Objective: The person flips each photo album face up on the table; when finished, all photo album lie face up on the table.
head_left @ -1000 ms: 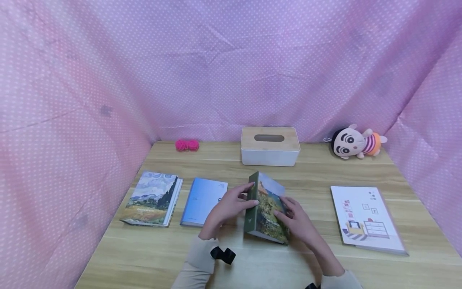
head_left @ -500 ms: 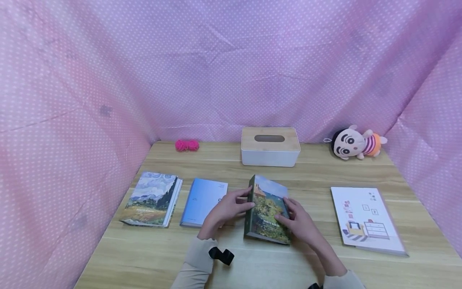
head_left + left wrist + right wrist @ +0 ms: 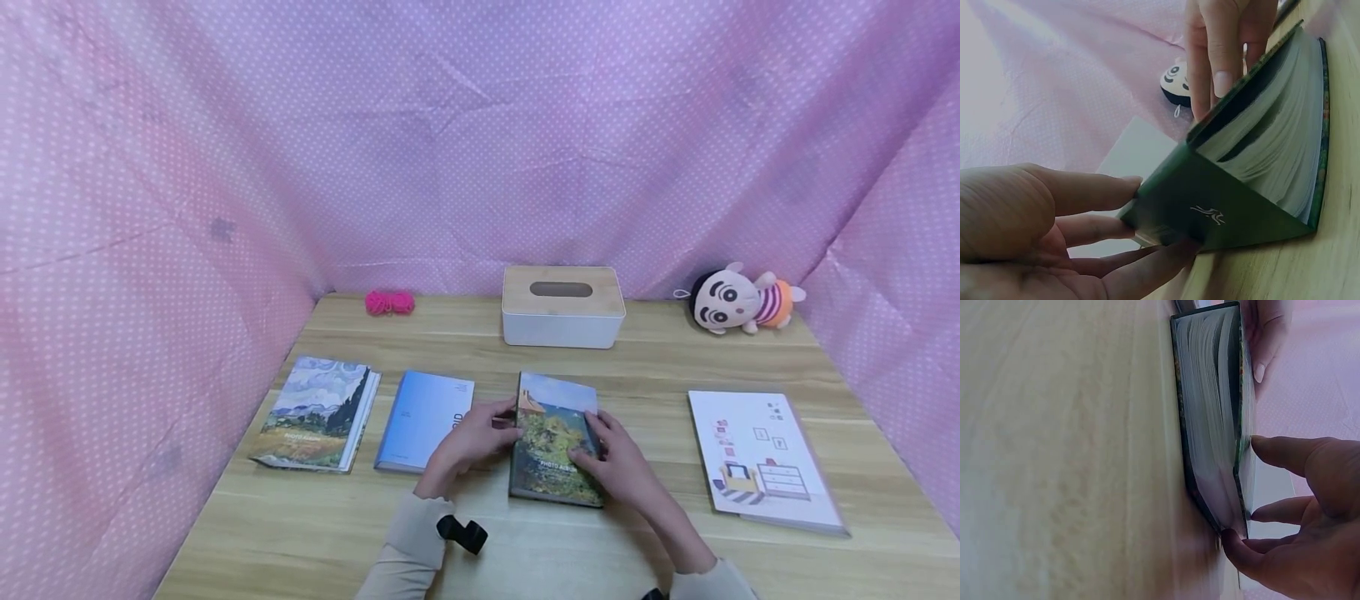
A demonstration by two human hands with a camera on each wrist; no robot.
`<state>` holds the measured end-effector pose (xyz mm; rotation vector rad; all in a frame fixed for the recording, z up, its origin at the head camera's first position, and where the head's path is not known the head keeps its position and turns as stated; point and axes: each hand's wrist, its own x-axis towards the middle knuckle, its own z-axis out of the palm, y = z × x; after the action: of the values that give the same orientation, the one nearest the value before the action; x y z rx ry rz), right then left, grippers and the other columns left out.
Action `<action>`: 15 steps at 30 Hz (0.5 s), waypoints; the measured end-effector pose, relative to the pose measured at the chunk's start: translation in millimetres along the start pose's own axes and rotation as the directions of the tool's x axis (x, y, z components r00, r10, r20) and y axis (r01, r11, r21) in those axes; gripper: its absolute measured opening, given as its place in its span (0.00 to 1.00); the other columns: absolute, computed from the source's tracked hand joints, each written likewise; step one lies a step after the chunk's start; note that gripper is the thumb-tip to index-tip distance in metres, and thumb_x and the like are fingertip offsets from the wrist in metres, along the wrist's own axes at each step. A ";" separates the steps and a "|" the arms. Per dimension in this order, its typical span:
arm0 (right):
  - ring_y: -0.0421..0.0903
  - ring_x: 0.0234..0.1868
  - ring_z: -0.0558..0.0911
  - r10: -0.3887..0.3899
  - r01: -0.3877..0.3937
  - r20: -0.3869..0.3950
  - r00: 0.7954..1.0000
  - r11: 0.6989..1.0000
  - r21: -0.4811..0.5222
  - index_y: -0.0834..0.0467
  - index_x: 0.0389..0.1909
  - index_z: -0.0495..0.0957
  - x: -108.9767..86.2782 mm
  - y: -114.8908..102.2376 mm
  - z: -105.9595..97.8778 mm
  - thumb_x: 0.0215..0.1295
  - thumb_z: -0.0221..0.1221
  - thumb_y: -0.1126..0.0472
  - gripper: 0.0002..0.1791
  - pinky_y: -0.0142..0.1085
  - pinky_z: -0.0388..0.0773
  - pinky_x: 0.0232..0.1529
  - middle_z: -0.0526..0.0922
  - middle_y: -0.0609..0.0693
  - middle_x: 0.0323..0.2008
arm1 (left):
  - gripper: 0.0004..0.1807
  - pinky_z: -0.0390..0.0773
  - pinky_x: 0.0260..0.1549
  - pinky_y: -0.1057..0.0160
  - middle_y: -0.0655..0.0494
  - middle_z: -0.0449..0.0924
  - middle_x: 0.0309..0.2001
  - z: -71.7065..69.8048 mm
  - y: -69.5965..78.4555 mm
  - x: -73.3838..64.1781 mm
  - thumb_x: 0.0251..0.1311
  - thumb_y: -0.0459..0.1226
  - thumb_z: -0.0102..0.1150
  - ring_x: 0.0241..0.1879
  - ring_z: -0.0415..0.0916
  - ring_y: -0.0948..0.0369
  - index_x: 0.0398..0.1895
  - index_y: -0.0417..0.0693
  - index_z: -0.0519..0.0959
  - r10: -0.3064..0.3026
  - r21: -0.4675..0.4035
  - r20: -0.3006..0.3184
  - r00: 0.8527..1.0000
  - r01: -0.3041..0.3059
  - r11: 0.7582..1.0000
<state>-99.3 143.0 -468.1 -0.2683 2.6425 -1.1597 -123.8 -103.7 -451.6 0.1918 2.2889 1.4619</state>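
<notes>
A thick photo album with a painted garden cover and dark green spine is at the middle of the wooden table, front cover facing up. My left hand holds it at the spine; in the left wrist view its thumb and fingertips meet the green spine. On the opposite edge my right hand grips the album, thumb on the cover and fingers at the side, as the right wrist view shows. White pages show slightly fanned between the covers. Just left of my left hand lies a blue book, partly covered by it.
Another photo album with a landscape cover lies at the far left. A white book with furniture drawings lies to the right. Along the back are pink yarn, a tissue box and a plush doll against the pink curtain.
The photo album has tipped down from a tilted pose with its spine raised to lying nearly flat, cover up. Both hands stay on it; the left has moved slightly lower and left.
</notes>
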 end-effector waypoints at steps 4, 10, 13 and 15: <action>0.71 0.69 0.55 -0.028 0.028 -0.011 1.000 0.999 -0.018 0.65 0.72 0.54 0.0 -1.1 1.6 0.64 0.60 0.50 0.42 0.61 0.62 0.63 0.51 0.70 0.71 | 0.32 0.75 0.55 0.52 0.44 0.69 0.64 -0.8 -1.9 -0.2 0.66 0.39 0.56 0.61 0.70 0.49 0.72 0.48 0.60 -0.013 -0.005 0.004 1.000 0.013 1.000; 0.72 0.69 0.52 -0.053 0.053 0.007 0.999 0.997 -0.052 0.64 0.72 0.54 -1.2 -3.1 5.7 0.64 0.60 0.48 0.43 0.64 0.58 0.64 0.50 0.70 0.72 | 0.31 0.74 0.56 0.50 0.44 0.67 0.66 -4.8 -5.1 -2.4 0.67 0.37 0.53 0.63 0.68 0.48 0.73 0.46 0.58 -0.023 -0.050 0.022 0.999 0.024 0.998; 0.71 0.70 0.51 -0.041 0.042 0.011 0.999 0.998 -0.052 0.62 0.73 0.54 -2.0 -4.6 7.4 0.63 0.60 0.48 0.43 0.64 0.57 0.64 0.50 0.68 0.72 | 0.31 0.74 0.56 0.49 0.44 0.69 0.64 -6.5 -7.8 -2.5 0.68 0.36 0.53 0.62 0.68 0.47 0.72 0.46 0.59 -0.023 -0.066 0.023 0.999 0.024 0.998; 0.70 0.70 0.51 -0.035 0.036 0.008 0.999 0.998 -0.052 0.61 0.73 0.54 -2.1 -5.5 8.3 0.63 0.60 0.48 0.43 0.64 0.58 0.64 0.49 0.66 0.73 | 0.31 0.74 0.56 0.49 0.44 0.69 0.64 -7.2 -9.6 -2.5 0.68 0.36 0.52 0.62 0.68 0.48 0.72 0.46 0.58 -0.027 -0.076 0.023 0.999 0.028 0.997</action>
<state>-94.5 134.1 -469.1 -0.3296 2.6746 -1.1000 -123.5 -114.7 -456.9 0.1525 2.2056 1.5227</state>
